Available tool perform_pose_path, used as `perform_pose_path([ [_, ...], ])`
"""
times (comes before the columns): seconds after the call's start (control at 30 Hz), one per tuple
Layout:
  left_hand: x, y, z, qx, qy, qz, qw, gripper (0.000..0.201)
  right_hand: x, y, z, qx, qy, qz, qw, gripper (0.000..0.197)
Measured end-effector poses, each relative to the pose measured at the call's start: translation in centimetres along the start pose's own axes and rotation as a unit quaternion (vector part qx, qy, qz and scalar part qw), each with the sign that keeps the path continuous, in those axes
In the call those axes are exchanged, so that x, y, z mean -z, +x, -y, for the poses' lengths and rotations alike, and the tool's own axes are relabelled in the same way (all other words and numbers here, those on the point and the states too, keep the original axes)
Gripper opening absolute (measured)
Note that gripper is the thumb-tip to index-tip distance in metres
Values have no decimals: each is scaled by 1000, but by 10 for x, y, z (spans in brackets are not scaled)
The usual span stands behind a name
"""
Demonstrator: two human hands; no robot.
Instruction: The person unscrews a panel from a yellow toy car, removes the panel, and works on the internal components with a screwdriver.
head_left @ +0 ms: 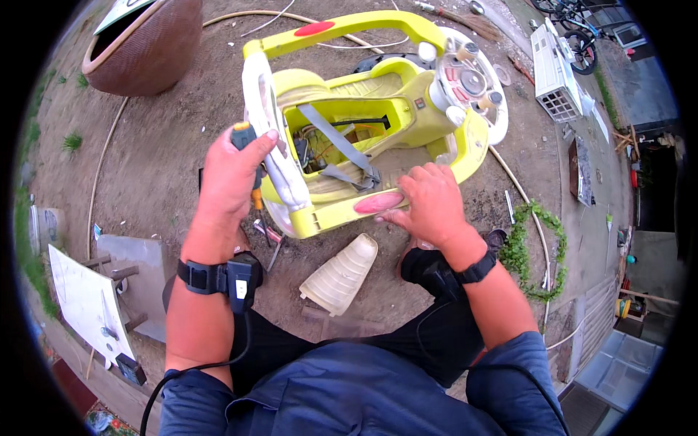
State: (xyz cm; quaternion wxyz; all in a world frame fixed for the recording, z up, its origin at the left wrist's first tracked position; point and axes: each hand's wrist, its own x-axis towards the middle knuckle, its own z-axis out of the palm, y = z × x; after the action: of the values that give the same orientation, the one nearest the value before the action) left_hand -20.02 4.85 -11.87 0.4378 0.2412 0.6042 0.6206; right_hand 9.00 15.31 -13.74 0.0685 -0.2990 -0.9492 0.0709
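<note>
A yellow ride-on toy car point(407, 116) stands in front of me, with a white steering wheel point(476, 83) at its right end. Its seat compartment point(342, 134) lies uncovered, showing wires inside and a grey strap point(331, 131) hanging across it. My left hand point(231, 171) is closed round a screwdriver point(246, 138) with a dark grey and orange handle, beside the car's white rear bar point(273, 138); its shaft is not visible. My right hand point(432, 202) grips the near yellow side rail point(327, 216) beside its pink oval.
A cream tapered plastic panel point(340, 275) lies on the dirt between my feet, near some small tools point(273, 236). A big brown pot point(145, 51) stands far left, a white board point(87, 301) near left. Right are a hose point(518, 178), a green vine point(538, 247) and a white appliance point(552, 69).
</note>
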Motion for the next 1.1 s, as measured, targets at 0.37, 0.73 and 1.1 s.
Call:
perform_pose_path([
  [0.37,29,14,-11,-10,109,-44,993,23,11,15,43,17,16,43,999,41],
  [0.73,31,23,-8,-15,104,-86,991,27,43,27,-3,94,-49,80,991,33],
  [1.1,29,22,-7,-25,152,-97,983,31,37,35,7,51,-2,133,990,44],
])
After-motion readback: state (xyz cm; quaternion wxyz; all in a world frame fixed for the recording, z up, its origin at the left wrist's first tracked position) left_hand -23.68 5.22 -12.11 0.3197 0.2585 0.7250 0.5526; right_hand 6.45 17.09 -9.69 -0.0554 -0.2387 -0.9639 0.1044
